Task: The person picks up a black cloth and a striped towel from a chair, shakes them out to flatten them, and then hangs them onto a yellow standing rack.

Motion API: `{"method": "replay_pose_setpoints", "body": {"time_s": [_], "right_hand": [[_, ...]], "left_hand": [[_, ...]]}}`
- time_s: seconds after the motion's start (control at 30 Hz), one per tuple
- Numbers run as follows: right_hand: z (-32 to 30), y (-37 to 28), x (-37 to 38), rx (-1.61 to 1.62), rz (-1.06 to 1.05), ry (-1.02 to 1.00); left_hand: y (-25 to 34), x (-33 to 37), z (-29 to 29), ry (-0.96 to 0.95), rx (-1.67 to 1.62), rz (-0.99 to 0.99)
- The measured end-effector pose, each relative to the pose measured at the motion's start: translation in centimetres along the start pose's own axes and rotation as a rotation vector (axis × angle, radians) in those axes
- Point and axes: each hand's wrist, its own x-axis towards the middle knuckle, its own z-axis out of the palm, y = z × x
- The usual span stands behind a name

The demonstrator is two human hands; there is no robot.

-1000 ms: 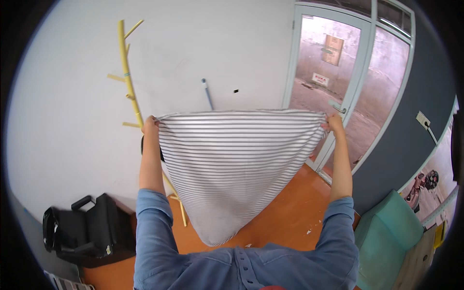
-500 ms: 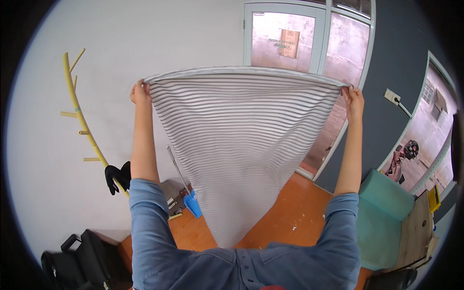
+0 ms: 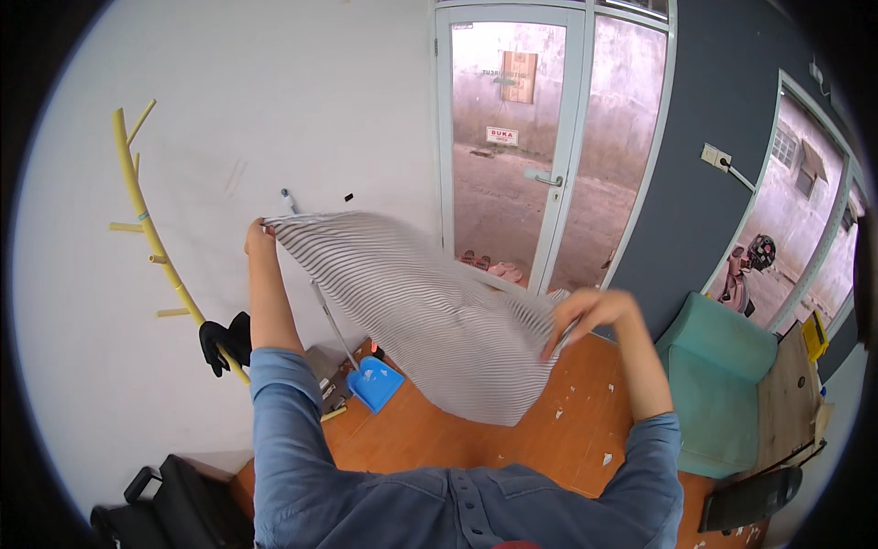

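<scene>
A grey-and-white striped cloth hangs in the air in front of me, slanting down from left to right. My left hand is closed on its upper left corner, raised against the white wall. Lower on the right, my right hand is at the cloth's other end, thumb and fingers pinching the fabric near its edge. Motion slightly smears this hand, and part of the gripped edge is hidden behind it. The lower part of the cloth bulges loosely above the orange floor.
A yellow branch-shaped rack with a black item stands at left. A blue dustpan rests on the orange floor, with white scraps about. Ahead is a glass door; at right, a green seat; lower left, a black chair.
My right hand has come down and inward with its end of the cloth, while my left hand has lowered a little. The cloth, spread wide before, now slants and sags, uncovering the door and dustpan.
</scene>
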Motion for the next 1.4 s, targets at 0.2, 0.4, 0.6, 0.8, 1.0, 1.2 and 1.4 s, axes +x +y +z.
{"method": "replay_pose_setpoints", "body": {"time_s": [0.2, 0.4, 0.6, 0.8, 1.0, 1.2, 1.4], "right_hand": [[7.3, 5.8, 12.2, 0.319, 0.196, -0.465], [5.3, 8.0, 17.5, -0.200, -0.003, 0.217], [2.5, 6.4, 22.5, -0.209, -0.151, 0.694], [-0.3, 7.9, 25.1, -0.218, -0.342, 0.825], [-1.7, 11.4, 25.6, 0.048, -0.241, 0.737], [-2.4, 11.6, 25.1, -0.184, -0.169, 0.878], [-3.5, 12.3, 24.5, -0.256, -0.096, 1.031]], "left_hand": [[-0.7, 1.2, -3.4, -0.299, 0.207, -0.086], [-4.0, -8.1, -1.7, -0.716, 0.609, -0.073], [-3.2, -18.6, -0.2, -1.141, 1.030, 0.016], [-4.7, -24.0, 0.8, -1.402, 1.173, -0.002], [-7.4, -23.4, 1.0, -1.485, 1.062, 0.084], [-8.9, -24.6, 0.9, -1.389, 1.109, 0.384], [-10.7, -25.9, -1.1, -1.244, 1.079, 0.590]]}}
